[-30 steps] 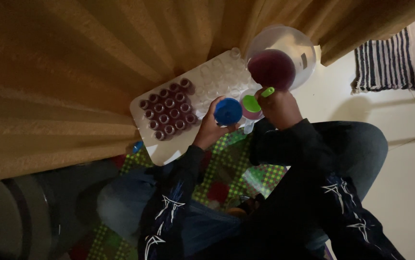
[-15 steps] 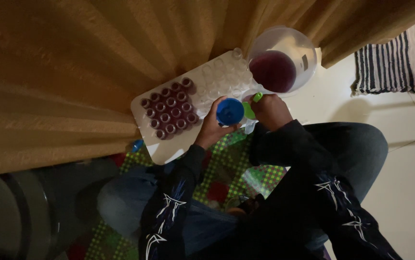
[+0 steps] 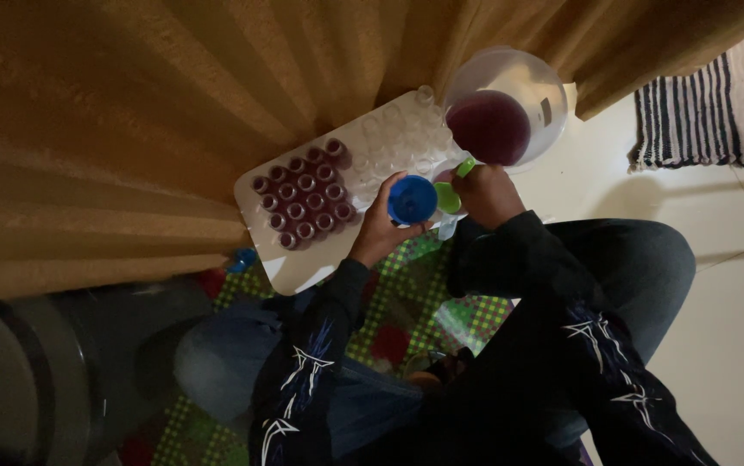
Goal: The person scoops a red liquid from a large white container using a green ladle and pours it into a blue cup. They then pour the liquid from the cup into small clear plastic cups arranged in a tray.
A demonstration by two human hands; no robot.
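Left hand (image 3: 378,231) — grasping blue funnel (image 3: 412,199), at 6 o'clock of white tray (image 3: 303,263). Right hand (image 3: 486,195) — clenched on green scoop (image 3: 451,193), just beside funnel at 3 o'clock, below clear jug (image 3: 510,69) of dark red liquid.

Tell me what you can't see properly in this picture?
- Head view: the bottle under the blue funnel is hidden by the funnel and the left hand.
- The green scoop is partly covered by the right hand; what it holds is unclear.
- The clear bottles on the white tray are too faint to count.
- The dark shape at lower left is cut off by the edge.
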